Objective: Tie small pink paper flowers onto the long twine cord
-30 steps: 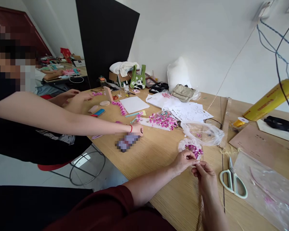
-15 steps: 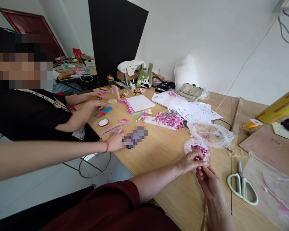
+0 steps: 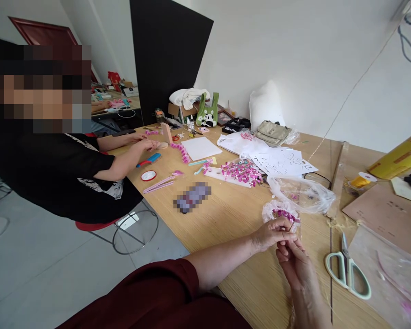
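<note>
My left hand is closed in a pinch, its fingertips meeting those of my right hand. The right thumb and fingers are pressed together too. A thin dark stem-like piece shows at the fingertips, but most of what they hold is hidden. Just beyond the fingers lies a crumpled clear plastic bag with small magenta petals in it. A larger clear plastic bag rests behind that. Green-handled scissors lie to the right of my right hand.
Pink-and-white flower pieces are heaped mid-table near paper sheets. A pixelated object lies left of my arm. At right are a yellow roll and thread spool. A co-worker sits at the left, hands on the table.
Another person's arm with a red wristband, which reached across from the left to the pixelated object, has gone from view. The view has shifted slightly. My hands keep their pinch.
</note>
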Demonstrator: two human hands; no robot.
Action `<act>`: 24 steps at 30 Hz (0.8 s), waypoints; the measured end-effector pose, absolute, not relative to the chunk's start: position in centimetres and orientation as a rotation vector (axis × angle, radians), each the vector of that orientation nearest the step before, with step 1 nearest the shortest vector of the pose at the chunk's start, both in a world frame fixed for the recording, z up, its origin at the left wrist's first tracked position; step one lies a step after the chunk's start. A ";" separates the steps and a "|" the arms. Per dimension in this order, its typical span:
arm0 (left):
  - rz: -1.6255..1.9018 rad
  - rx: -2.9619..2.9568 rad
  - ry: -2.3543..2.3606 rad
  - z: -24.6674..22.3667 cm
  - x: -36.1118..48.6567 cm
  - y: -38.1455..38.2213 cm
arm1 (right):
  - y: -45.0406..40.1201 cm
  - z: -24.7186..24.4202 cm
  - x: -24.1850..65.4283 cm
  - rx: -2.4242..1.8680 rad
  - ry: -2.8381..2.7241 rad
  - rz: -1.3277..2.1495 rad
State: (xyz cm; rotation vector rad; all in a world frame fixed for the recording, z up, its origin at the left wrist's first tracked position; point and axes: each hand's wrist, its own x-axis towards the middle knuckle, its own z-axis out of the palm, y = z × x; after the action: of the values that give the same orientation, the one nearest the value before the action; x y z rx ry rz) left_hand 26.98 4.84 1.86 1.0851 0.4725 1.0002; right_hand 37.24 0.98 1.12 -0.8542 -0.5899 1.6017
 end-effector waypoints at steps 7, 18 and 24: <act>1.040 1.073 0.507 2.2 27.5 4.7 | 1.1 1.1 37.1 -0.794 -0.560 1.591; 1.159 1.358 0.720 3.6 29.6 4.9 | 1.2 1.3 37.9 -0.741 -0.536 1.475; 1.130 1.365 0.708 4.4 29.9 4.8 | 1.3 1.6 38.8 -0.762 -0.606 1.418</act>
State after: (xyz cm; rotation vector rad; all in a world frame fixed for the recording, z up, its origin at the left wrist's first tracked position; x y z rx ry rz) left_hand 29.87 4.78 4.38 1.3650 0.7077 1.1303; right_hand 38.83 1.27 1.60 -0.7623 -0.6063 1.4184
